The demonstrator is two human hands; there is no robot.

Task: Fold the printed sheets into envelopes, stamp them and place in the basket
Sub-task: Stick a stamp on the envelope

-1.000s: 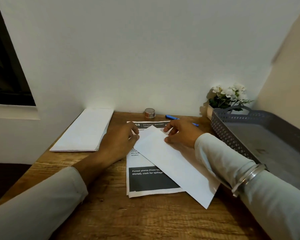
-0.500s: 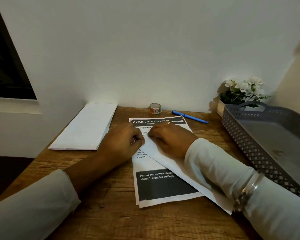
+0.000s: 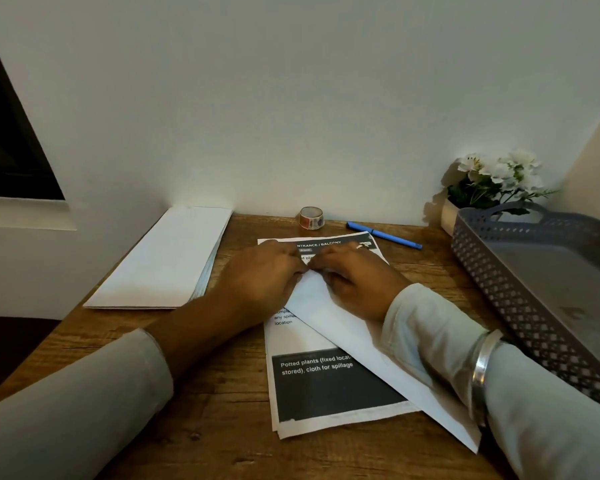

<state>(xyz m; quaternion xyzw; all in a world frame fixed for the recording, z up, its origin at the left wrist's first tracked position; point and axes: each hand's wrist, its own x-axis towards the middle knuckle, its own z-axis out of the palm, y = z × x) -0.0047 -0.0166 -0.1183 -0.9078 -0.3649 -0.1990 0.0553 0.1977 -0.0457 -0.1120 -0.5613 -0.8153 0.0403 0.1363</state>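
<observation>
Printed sheets (image 3: 329, 386): light, limp, crease-prone; grip by edges.
Envelope (image 3: 347, 337): thin, slippery.
Left hand (image 3: 264, 275), right hand (image 3: 357, 278): fingers together, pressing envelope's corner.

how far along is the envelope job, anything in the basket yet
Early: nothing finished shows. The grey basket looks empty. Left hand and right hand press a white folded sheet on the printed stack. Stamp roll sits untouched; stamping and basketing remain.

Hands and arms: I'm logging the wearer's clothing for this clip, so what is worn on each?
Both arms wear pale grey-white long sleeves. The left sleeve is pushed up the forearm. The right sleeve reaches the wrist, with a silver bangle over it. The right hand has a ring; the left hand shows none.
</observation>
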